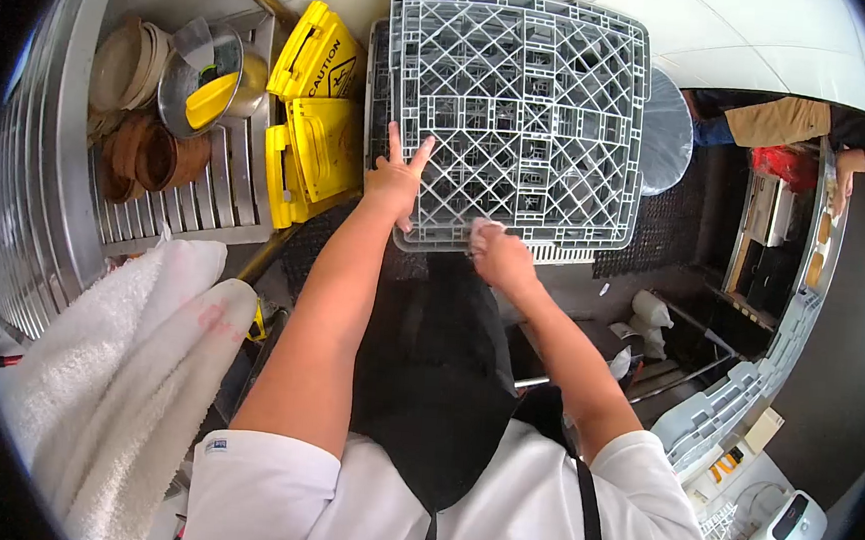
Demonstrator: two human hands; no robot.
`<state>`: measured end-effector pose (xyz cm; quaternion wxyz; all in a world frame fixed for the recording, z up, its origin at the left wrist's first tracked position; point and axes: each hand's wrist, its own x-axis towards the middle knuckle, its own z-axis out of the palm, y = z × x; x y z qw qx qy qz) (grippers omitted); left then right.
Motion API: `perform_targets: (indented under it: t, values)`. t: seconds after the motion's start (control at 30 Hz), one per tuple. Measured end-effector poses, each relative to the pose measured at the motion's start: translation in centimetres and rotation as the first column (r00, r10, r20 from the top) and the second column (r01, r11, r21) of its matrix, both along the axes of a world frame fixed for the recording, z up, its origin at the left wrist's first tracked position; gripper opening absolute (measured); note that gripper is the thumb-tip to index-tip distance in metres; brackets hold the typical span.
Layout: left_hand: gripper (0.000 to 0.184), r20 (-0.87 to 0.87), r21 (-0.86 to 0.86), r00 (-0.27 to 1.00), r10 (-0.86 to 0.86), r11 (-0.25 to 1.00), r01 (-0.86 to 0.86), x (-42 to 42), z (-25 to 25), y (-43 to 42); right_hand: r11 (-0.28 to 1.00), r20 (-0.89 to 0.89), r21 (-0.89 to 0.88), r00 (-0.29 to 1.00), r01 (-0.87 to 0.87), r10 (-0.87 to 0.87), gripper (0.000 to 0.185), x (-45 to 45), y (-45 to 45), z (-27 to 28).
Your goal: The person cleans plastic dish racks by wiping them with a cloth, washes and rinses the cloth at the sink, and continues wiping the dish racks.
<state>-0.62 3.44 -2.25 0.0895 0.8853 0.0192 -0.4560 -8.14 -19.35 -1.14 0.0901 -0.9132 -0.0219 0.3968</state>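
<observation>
A grey plastic crate [534,135] with a lattice surface faces me at the top middle, and more grey crates show beneath it. My left hand [395,185] lies on its near left corner, fingers spread and open. At the crate's near edge, my right hand [505,259] is closed around a small crumpled whitish cloth [484,236], which touches the rim. Most of the cloth is hidden in the fingers.
Yellow caution signs [322,152] stand just left of the crates. A metal rack [182,187] holds bowls and brown pots. White towels [162,331] hang at lower left. Beyond a plastic-covered round bin [669,136], another person's hand [845,170] shows at a counter.
</observation>
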Motion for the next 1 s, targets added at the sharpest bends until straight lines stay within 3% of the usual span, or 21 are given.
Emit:
perform_targets:
  t: [0.13, 0.3, 0.4, 0.43, 0.53, 0.57, 0.67, 0.7, 0.8, 0.93, 1.0]
  values:
    - [0.157, -0.007, -0.012, 1.0, 0.011, 1.0, -0.011, 0.1, 0.2, 0.1, 0.99, 0.029, -0.105, 0.994, -0.098, 0.101, 0.043, 0.5, -5.2, 0.5]
    - [0.164, -0.056, -0.004, 0.998, -0.006, 1.0, 0.006, 0.6, 0.6, -0.1, 0.977, 0.053, 0.213, 0.999, -0.018, 0.007, 0.03, 2.6, -3.9, -3.9]
    - [0.163, -0.075, -0.008, 0.997, 0.001, 1.0, -0.001, 0.6, 1.1, -0.1, 0.99, -0.135, 0.124, 0.988, -0.063, 0.08, 0.029, 4.5, -2.4, -0.9]
    - [0.163, -0.067, -0.016, 0.998, 0.001, 1.0, -0.002, 0.6, 0.9, -0.1, 0.89, 0.035, 0.19, 0.909, -0.414, 0.415, 0.03, 4.1, -3.5, -1.2]
    - [0.162, -0.062, -0.013, 0.998, 0.016, 1.0, -0.017, 0.3, 0.2, 0.1, 0.998, -0.119, 0.055, 0.992, -0.033, 0.039, 0.031, 4.1, -2.6, 3.6]
    - [0.161, -0.063, 0.006, 0.998, 0.013, 1.0, -0.012, 0.2, 0.2, -0.1, 0.999, -0.17, 0.023, 0.984, -0.045, 0.048, 0.031, 4.2, -2.8, 3.0]
    - [0.162, -0.056, -0.012, 0.998, 0.016, 1.0, -0.017, 0.4, 0.4, 0.0, 0.987, -0.082, 0.158, 0.996, -0.032, 0.046, 0.032, 4.1, -2.6, -1.5]
    - [0.16, -0.059, -0.01, 0.998, 0.025, 1.0, -0.025, 0.3, 0.7, -0.1, 0.991, -0.149, 0.132, 0.989, 0.019, 0.001, 0.033, 4.7, -1.5, -1.0]
    - [0.159, -0.051, -0.006, 0.998, 0.04, 0.999, -0.041, 0.5, 0.5, 0.0, 0.962, -0.108, 0.244, 0.989, 0.121, -0.097, 0.033, 3.2, -1.7, -0.1]
    - [0.162, -0.035, -0.018, 0.999, 0.029, 0.999, -0.03, 0.3, 0.2, -0.1, 0.955, -0.038, 0.252, 0.987, 0.158, -0.153, 0.031, 3.9, -1.6, 3.8]
    - [0.164, -0.021, -0.02, 1.0, 0.008, 1.0, -0.008, 0.3, -0.1, 0.0, 0.939, -0.005, 0.285, 0.98, 0.191, -0.197, 0.031, 4.2, -1.4, 2.0]
